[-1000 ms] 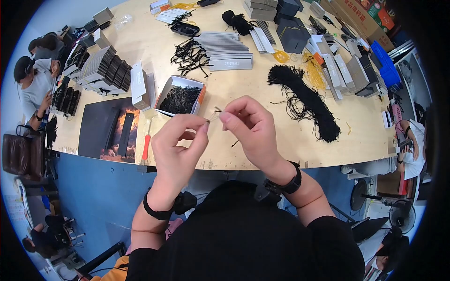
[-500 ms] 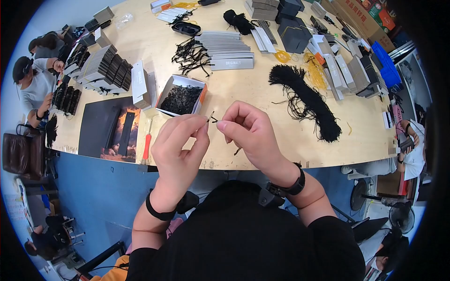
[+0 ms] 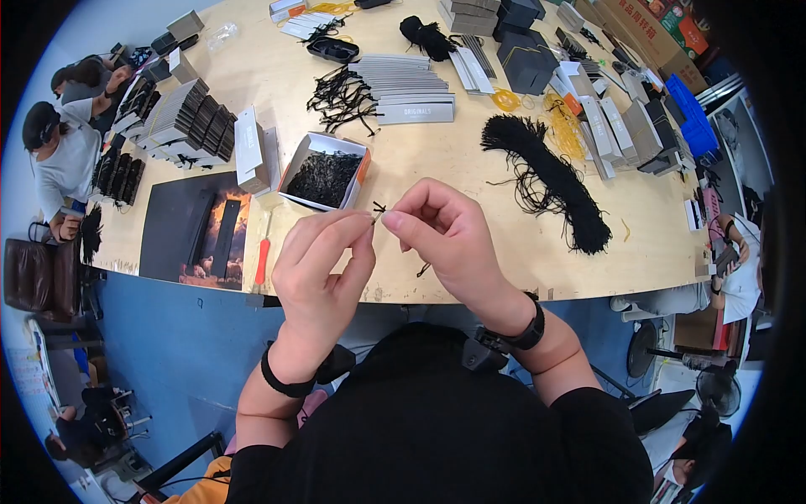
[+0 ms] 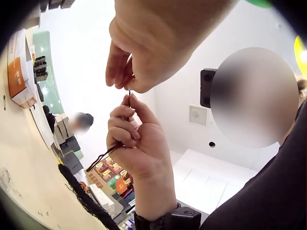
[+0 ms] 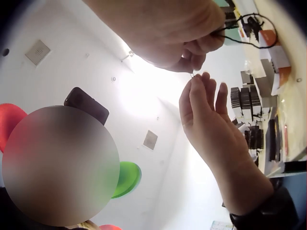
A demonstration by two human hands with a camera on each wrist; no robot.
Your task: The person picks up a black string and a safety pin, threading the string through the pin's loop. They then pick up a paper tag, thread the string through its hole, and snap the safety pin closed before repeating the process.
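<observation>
In front of my body, over the near table edge, my left hand point(image 3: 323, 269) and right hand point(image 3: 449, 239) meet almost fingertip to fingertip. A short end of black cord point(image 3: 379, 207) sticks up between them. Thumb and index finger of the right hand pinch this cord. Its other part trails as a loop point(image 5: 259, 46) from the curled right fingers in the right wrist view. My left thumb and fingertips pinch the small piece at the meeting point; its exact form is too small to tell. Behind them stands a white-and-orange box point(image 3: 363, 172) filled with small black pieces.
A bundle of black cords point(image 3: 550, 185) lies to the right. Grey sleeves with black strings point(image 3: 407, 88) are laid out beyond the box. At left are a red-handled tool point(image 3: 262, 260), a dark printed sheet point(image 3: 172, 235) and stacked grey packs point(image 3: 185, 126). Other people sit around the table.
My hands have drawn slightly closer together. A thin loop earlier stretched between the fingertips; now a short black cord end points up there. The right hand has shifted a little left since half a second ago.
</observation>
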